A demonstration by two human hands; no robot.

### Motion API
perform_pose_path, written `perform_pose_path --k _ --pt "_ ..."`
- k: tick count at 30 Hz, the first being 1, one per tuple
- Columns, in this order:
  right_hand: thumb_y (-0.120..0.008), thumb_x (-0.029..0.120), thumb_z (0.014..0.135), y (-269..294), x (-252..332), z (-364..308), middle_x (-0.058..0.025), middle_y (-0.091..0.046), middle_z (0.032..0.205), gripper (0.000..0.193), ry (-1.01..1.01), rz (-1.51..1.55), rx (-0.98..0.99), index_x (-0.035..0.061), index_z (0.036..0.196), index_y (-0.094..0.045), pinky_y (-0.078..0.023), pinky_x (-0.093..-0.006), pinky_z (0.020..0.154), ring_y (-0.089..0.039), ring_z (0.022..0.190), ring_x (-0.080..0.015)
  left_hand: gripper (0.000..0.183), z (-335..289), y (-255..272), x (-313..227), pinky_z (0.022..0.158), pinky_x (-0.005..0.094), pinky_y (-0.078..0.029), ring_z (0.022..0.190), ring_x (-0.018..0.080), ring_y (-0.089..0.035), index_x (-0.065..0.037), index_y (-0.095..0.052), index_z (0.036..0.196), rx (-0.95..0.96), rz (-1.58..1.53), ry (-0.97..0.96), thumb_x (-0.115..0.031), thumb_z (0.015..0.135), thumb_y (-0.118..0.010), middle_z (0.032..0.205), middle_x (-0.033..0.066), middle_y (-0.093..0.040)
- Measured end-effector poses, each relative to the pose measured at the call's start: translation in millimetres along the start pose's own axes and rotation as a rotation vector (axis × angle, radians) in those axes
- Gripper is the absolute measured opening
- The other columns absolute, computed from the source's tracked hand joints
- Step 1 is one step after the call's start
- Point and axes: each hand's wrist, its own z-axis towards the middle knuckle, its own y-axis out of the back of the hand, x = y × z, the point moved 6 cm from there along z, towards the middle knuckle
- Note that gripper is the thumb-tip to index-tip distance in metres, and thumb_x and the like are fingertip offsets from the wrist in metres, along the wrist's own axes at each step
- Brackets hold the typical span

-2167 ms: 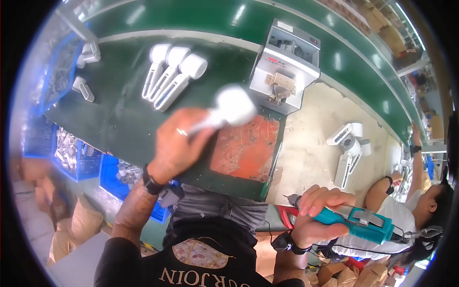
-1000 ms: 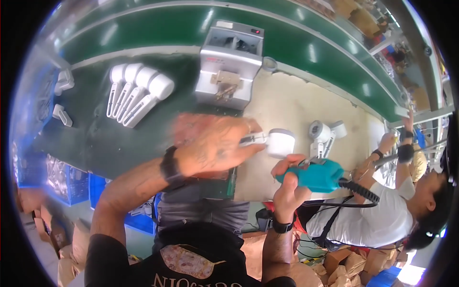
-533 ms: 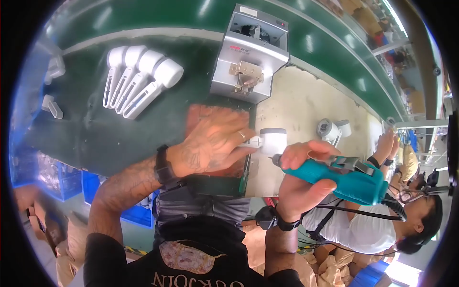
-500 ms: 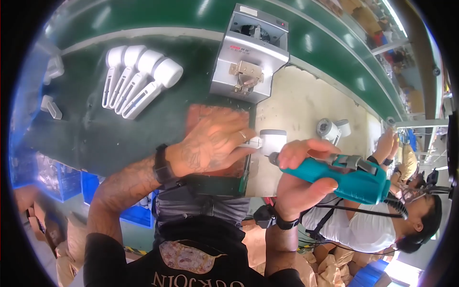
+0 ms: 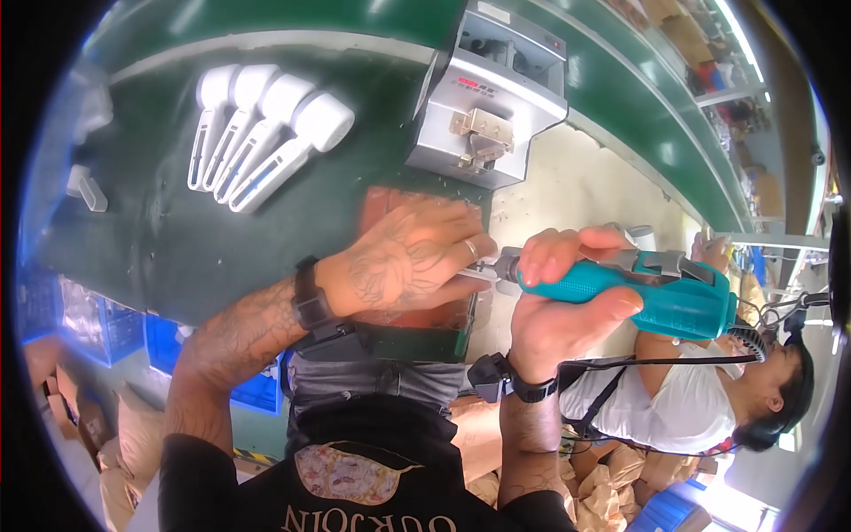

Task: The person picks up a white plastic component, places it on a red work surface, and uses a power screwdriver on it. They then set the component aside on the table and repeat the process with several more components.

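Observation:
My left hand, palm down over a reddish-brown board, has its fingers closed around a white plastic piece, most of it covered. In my right hand lies a teal electric screwdriver, held nearly level with a cord at its back end. Its grey nose meets the white piece just beside my left fingertips. Whether the bit sits in a screw is hidden. Several white parts with round heads and slotted handles lie side by side at the far left.
A grey box-shaped machine with a metal bracket stands beyond my hands. A small white piece rests at the table's left. Blue bins are below the left edge. A co-worker in a white top is at the right, near the black cord.
The screwdriver has shifted left, and its nose has come up to the white piece. That piece's round head, visible before, is now hidden. The whole view has shifted slightly.

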Motion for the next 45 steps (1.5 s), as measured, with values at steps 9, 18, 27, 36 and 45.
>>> perform_pose_path --k 9,18,27,36,45 --pt "-0.050 0.077 0.086 -2 -5 2 -0.0039 -0.049 0.065 0.078 -0.022 0.001 0.045 0.0029 0.109 -0.052 -0.039 -0.0334 0.054 -0.047 0.056 -0.0183 0.032 -2 -3 2 0.078 0.0424 -0.049 0.090 0.0288 -0.059 -0.007 -0.058 0.095 0.005 0.029 0.014 -0.024 0.076 -0.078 0.091 0.0091 -0.057" --pt "-0.052 0.075 0.087 -4 -4 5 -0.0042 -0.048 0.063 0.076 -0.034 0.031 0.066 0.0016 0.108 -0.052 -0.039 -0.0333 0.053 -0.047 0.055 -0.0179 0.033 -1 -5 8 0.093 0.0449 -0.050 0.101 0.0321 -0.062 -0.008 -0.052 0.080 0.120 -0.186 0.164 -0.020 0.075 -0.083 0.100 0.0076 -0.067" --pt "-0.052 0.074 0.087 -8 0 4 -0.0052 -0.050 0.065 0.079 -0.011 -0.019 0.086 -0.0007 0.111 -0.052 -0.040 -0.0329 0.054 -0.048 0.056 -0.0177 0.029 -2 -4 4 0.080 0.0429 -0.047 0.094 0.0307 -0.058 -0.005 -0.060 0.094 0.019 -0.071 0.070 -0.023 0.078 -0.076 0.096 0.0110 -0.058" --pt "-0.048 0.074 0.089 -10 1 7 -0.0049 -0.050 0.066 0.080 0.018 -0.050 0.099 -0.0017 0.114 -0.052 -0.040 -0.0316 0.053 -0.048 0.057 -0.0166 0.029 -2 0 1 0.079 0.0434 -0.049 0.091 0.0312 -0.060 -0.004 -0.062 0.095 -0.038 -0.109 0.011 -0.021 0.077 -0.077 0.096 0.0114 -0.060" --pt "-0.047 0.058 0.100 -35 1 61 -0.0073 -0.055 0.069 0.066 0.144 -0.118 0.038 -0.0055 0.114 -0.054 -0.044 -0.0305 0.056 -0.053 0.060 -0.0174 0.035 -7 14 11 0.077 0.0406 -0.049 0.095 0.0267 -0.061 -0.010 -0.068 0.103 -0.004 0.010 0.097 -0.026 0.074 -0.081 0.106 0.0057 -0.066"
